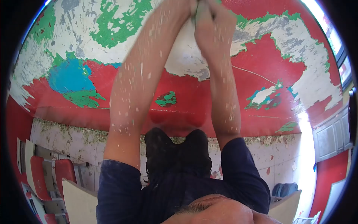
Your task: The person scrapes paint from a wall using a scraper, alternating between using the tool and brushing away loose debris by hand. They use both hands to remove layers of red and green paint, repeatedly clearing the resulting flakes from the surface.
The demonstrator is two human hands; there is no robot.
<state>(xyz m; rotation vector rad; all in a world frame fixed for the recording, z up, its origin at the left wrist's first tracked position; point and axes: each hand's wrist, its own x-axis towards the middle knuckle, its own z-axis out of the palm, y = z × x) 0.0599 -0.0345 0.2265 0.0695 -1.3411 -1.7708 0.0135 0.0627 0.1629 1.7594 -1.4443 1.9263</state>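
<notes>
Both my arms reach up to a wall [182, 89] of red paint with bare white, green and blue patches where the paint is gone. My right hand [216, 31] is closed in a fist at the top, against a whitish bare patch. What it grips is hidden; a pale greenish bit shows beside the fingers. My left hand [188, 5] meets it at the upper edge of the view, mostly cut off, its fingers not showing clearly. Pale flecks, like paint chips, are scattered over both forearms and blurred in the air.
Paint flakes litter the tiled floor [261, 160] along the wall's foot. Chairs with red seats [64, 171] stand at the left, near pale boards [79, 194]. At the right are a grey panelled door [333, 130], a bright opening and a dark grey-blue object [285, 189].
</notes>
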